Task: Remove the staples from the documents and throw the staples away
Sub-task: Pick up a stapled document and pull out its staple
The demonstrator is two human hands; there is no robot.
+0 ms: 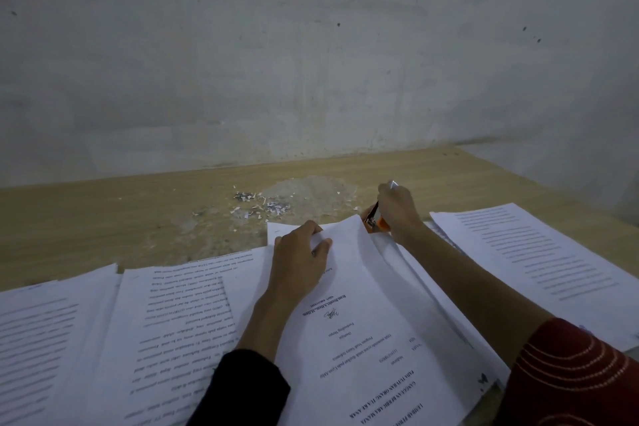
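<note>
Two hands work a white printed document [363, 322] lying mid-way along the pale wooden surface [103, 218]. Left hand [299, 252]: grip pinched on the top sheet's far edge, sheet curled up. Right hand [397, 211]: grip closed round an orange hand tool [375, 221] at the document's far right corner. Heap of loose staples and paper scraps [262, 206] lies beyond, near the wall.

**Papers in front, scraps behind**

Loose white printed paper sheets [179, 322] line the pale wooden table's [103, 218] near edge. The left hand [301, 252] holds the far edge of the middle white document [363, 315]. The right hand [397, 209], at the document's far right corner, grips an orange staple remover [375, 222]. Behind them, before the grey wall [311, 62], lies a heap of metal staples and paper scraps [266, 207].
</note>
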